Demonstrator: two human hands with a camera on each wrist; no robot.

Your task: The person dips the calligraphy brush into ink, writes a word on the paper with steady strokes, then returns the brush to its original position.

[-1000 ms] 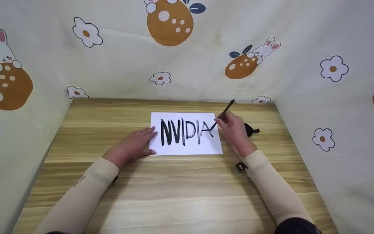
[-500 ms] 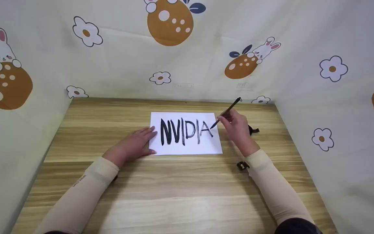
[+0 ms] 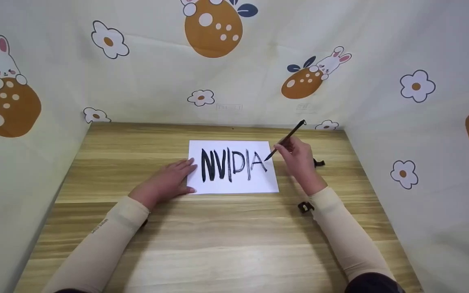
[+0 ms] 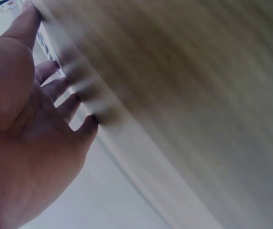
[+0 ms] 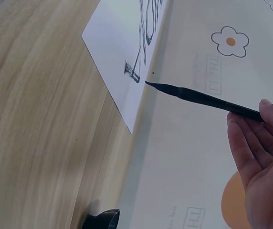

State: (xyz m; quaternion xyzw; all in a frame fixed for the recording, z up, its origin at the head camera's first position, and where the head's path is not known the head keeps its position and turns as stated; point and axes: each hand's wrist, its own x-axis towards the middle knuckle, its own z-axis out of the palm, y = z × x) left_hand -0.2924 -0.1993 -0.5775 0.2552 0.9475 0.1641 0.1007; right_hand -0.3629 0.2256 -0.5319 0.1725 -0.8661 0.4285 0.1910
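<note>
A white sheet of paper lies on the wooden table with "NVIDIA" in black brush strokes. My left hand rests at its left edge, fingertips and thumb on the paper; the left wrist view shows these fingers spread and fairly straight. With thumb and fingers, my right hand pinches a slim black writing brush, held slanted. Its dark pointed tip is near the last letter "A"; in the right wrist view the brush appears lifted off the sheet.
Behind the right hand, a black object is mostly hidden; part of a black dish-like thing shows in the right wrist view. A small black device sits at the right sleeve. Printed cloth walls the table at back and sides.
My right hand has shifted slightly right, and the brush tip has moved from the crossbar of the "A" to its right side. The left hand and paper stay put.
</note>
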